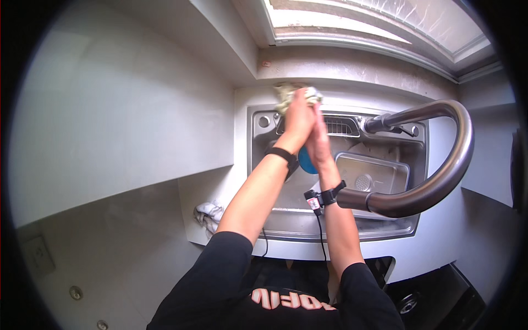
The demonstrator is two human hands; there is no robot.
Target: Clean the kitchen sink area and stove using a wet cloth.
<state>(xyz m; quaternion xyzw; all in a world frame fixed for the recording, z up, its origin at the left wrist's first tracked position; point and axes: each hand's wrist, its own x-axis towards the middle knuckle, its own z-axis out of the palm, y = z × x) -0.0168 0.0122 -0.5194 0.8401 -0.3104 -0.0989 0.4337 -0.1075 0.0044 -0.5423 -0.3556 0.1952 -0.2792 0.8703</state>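
Note:
Both my hands are together above the back edge of a stainless steel sink [288, 202]. My left hand [299, 119] is closed around a crumpled, pale yellow-green cloth [284, 97], blurred by motion. Palm inward, my right hand [319, 138] presses against the left one; its fingertips reach the cloth, but whether they grip it cannot be told. Beneath the hands, a round blue thing [306, 160] in the basin is partly hidden by them. A translucent rectangular tray [406, 175] sits at the right of the basin, over the drain. Straps with small devices circle both wrists.
A large curved metal faucet [458, 161] arches over the sink's right side, its spout end close to my right wrist. A wire rack [344, 127] is set at the sink's back. Left of the sink lies a crumpled cloth [208, 214]. A cabinet stands at left, a window behind.

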